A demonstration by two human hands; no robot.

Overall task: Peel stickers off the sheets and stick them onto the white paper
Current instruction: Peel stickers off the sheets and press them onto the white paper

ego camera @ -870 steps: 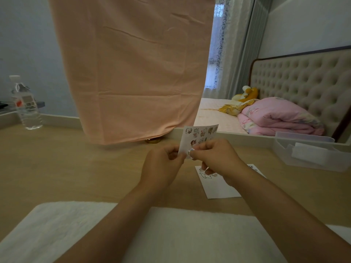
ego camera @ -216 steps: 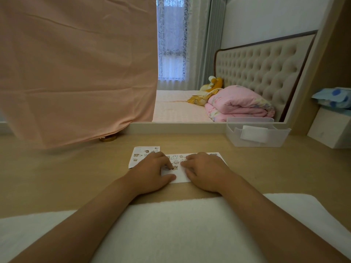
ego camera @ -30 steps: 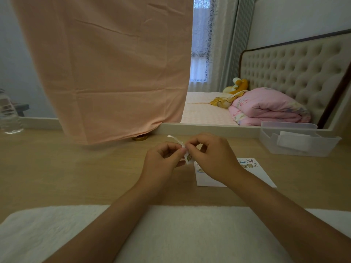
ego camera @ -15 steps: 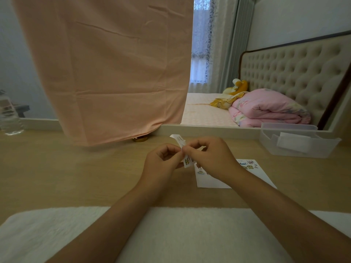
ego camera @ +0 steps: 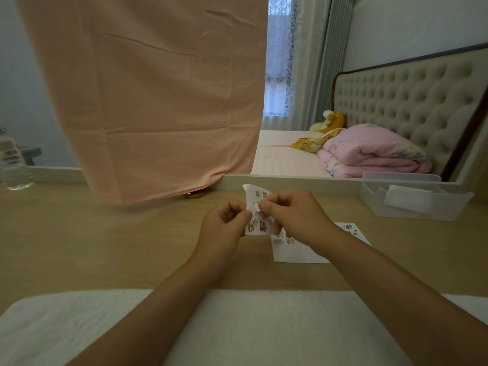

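above the desk both hands (ego camera: 264, 220) pinch a small curled sticker sheet (ego camera: 257, 212) printed with cartoon animals.

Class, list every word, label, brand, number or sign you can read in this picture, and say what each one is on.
None can be read.
The sticker sheet: cartoon pictures only, no legible text.
The bottle label at the left edge: too blurred.
The stickers on the white paper: too small.

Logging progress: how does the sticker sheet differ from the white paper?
The sticker sheet is held up, pinched by the left hand and right hand; the white paper lies on the table. The sticker sheet curls and looks smaller; the white paper is flat and larger. Both carry small cartoon stickers.
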